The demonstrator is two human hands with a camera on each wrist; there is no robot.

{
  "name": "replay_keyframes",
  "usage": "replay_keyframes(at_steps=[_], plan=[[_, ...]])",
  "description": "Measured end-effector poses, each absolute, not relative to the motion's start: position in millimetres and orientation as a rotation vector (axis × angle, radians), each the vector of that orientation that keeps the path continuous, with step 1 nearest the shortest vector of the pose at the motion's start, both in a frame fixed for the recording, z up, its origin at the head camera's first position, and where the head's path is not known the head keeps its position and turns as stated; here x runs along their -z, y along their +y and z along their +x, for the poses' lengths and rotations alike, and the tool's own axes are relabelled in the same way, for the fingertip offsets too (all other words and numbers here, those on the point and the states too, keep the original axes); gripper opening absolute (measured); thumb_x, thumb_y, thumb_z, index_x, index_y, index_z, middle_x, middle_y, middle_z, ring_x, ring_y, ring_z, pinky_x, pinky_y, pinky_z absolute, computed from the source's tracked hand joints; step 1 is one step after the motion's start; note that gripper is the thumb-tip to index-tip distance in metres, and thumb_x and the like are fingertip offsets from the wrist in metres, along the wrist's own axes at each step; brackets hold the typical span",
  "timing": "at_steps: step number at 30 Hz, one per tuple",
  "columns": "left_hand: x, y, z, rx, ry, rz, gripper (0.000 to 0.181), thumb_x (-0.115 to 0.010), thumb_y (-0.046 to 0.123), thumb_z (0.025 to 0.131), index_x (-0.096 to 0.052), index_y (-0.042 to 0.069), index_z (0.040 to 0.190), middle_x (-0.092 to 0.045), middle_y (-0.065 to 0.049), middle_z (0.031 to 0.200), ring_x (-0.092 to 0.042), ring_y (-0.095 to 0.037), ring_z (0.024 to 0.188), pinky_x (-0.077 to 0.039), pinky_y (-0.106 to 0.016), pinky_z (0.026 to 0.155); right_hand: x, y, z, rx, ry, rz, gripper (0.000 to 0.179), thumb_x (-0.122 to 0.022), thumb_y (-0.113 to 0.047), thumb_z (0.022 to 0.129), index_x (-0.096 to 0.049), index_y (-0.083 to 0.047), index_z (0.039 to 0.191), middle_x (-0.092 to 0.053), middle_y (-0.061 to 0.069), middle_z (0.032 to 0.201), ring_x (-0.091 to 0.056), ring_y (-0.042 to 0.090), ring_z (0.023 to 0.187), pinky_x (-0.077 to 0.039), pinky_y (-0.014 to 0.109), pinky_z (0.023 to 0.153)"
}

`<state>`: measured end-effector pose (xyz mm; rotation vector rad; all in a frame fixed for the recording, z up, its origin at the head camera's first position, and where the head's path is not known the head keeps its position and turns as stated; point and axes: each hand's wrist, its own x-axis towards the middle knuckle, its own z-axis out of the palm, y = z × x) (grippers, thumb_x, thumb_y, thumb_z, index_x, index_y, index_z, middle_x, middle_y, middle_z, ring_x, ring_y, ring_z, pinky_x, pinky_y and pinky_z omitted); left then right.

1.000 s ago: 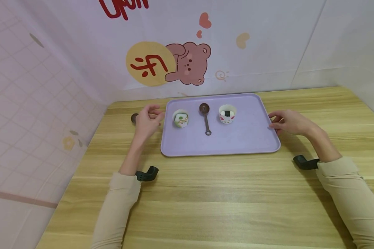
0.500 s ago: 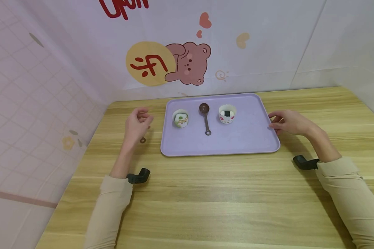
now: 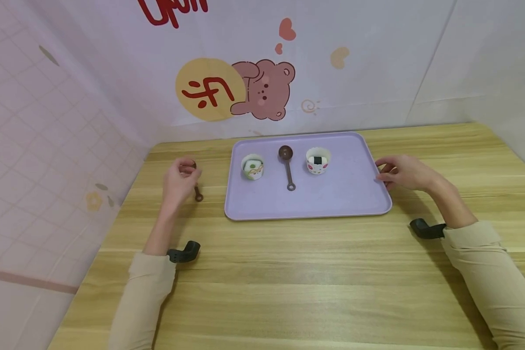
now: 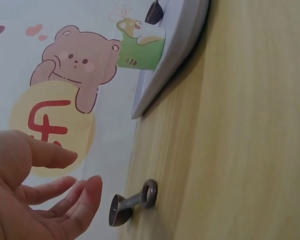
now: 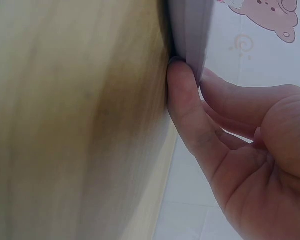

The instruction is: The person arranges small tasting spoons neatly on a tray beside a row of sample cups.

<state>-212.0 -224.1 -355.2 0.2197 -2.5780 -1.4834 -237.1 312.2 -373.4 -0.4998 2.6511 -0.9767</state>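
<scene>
My left hand (image 3: 176, 183) hovers at the left of the table with loosely curved fingers and nothing between them. Below and just past it lies a brown measuring spoon (image 4: 136, 200), its bowl partly behind the fingers in the head view. On the right, my other hand (image 3: 406, 172) pinches the right edge of a lilac tray (image 3: 341, 199), one finger low against the rim and the thumb opposite. Another brown spoon (image 3: 288, 174) lies on the tray between two patterned paper cups: a green-and-white cup (image 3: 253, 174) and a white-and-pink cup (image 3: 316, 168), each holding a small item.
The tray sits toward the back of the wood-grain table (image 3: 297, 282). Behind it stands a white backdrop (image 3: 376, 73) printed with a pink bear, and a pale grid-patterned wall (image 3: 48, 160) borders the left side.
My left hand has drawn back leftward from beside the tray's left edge, past the loose spoon, uncovering its handle. The right hand stays at the tray's edge.
</scene>
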Motion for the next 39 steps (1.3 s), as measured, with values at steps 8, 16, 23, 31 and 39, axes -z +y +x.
replay_keyframes(at_steps=[8,16,23,31,39], plan=[[358.4,-235.6,-211.2,1.45,-2.601,0.294,0.04,-0.06,0.01,0.098,-0.052,-0.008,0.133,-0.058,-0.022,0.118,-0.065,-0.039,0.099,-0.061,-0.031,0.076,372.4,312.3,-237.6,0.941,2.654,-0.505,0.04,-0.063,-0.001,0.097,-0.049,0.02,0.128,-0.068,0.025,0.099,-0.071,0.025,0.076,-0.061,0.03,0.065],[359.6,-242.0,-211.4,1.471,-2.659,0.376,0.049,-0.059,0.012,0.099,-0.044,-0.009,0.141,-0.056,-0.025,0.124,-0.064,-0.037,0.105,-0.06,-0.032,0.085,372.7,311.2,-236.8,0.945,2.658,-0.493,0.04,-0.063,-0.001,0.098,-0.049,0.02,0.129,-0.068,0.026,0.1,-0.071,0.024,0.076,-0.061,0.03,0.066],[362.3,-247.0,-212.8,1.436,-2.729,0.416,0.052,-0.06,0.014,0.1,-0.042,-0.009,0.143,-0.059,-0.027,0.127,-0.07,-0.026,0.088,-0.06,-0.025,0.076,373.9,312.3,-238.2,0.949,2.65,-0.489,0.042,-0.063,-0.002,0.098,-0.048,0.02,0.13,-0.068,0.027,0.102,-0.071,0.024,0.077,-0.062,0.032,0.067],[368.0,-248.7,-214.1,1.614,-2.651,0.409,0.049,-0.061,0.007,0.099,-0.043,-0.014,0.139,-0.057,-0.03,0.125,-0.066,-0.011,0.077,-0.061,-0.023,0.079,374.0,313.5,-238.7,0.942,2.653,-0.498,0.041,-0.063,-0.002,0.098,-0.048,0.02,0.129,-0.068,0.026,0.1,-0.071,0.025,0.076,-0.061,0.031,0.066],[373.4,-249.0,-214.2,1.6,-2.667,0.354,0.045,-0.062,0.004,0.098,-0.047,-0.019,0.133,-0.059,-0.031,0.119,-0.065,-0.007,0.072,-0.061,-0.021,0.074,372.9,310.7,-237.4,0.961,2.646,-0.481,0.04,-0.063,0.0,0.098,-0.048,0.019,0.13,-0.068,0.026,0.101,-0.071,0.024,0.077,-0.062,0.032,0.067]])
